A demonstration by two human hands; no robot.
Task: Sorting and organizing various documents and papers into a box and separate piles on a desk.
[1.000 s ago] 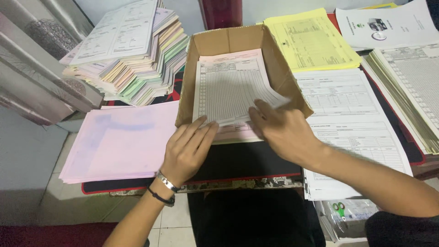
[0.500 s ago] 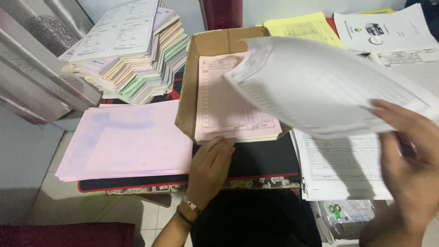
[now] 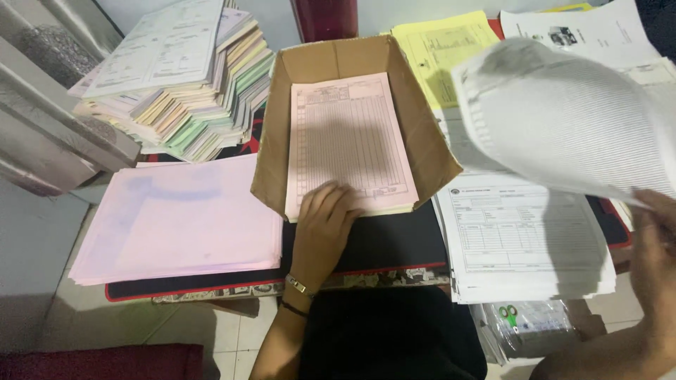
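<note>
My left hand (image 3: 325, 219) lies flat on the near edge of a pink ruled form (image 3: 348, 134) that tops the paper stack inside an open cardboard box (image 3: 274, 134). My right hand (image 3: 655, 260) is at the right edge of the view and holds a white ruled sheet (image 3: 570, 119) lifted in the air, blurred, above a stack of white forms (image 3: 524, 243). The sheet covers part of that stack and the papers behind it.
A pile of pink sheets (image 3: 179, 218) lies left of the box. A tall multicoloured paper stack (image 3: 176, 84) stands at the back left. Yellow forms (image 3: 440, 49) and white printed pages (image 3: 577, 28) lie at the back right. A dark mat (image 3: 380, 243) runs under the box.
My right hand took the white sheet off the box's stack and swung it to the right, uncovering the pink form. My left hand stayed at the near edge of the stack.
</note>
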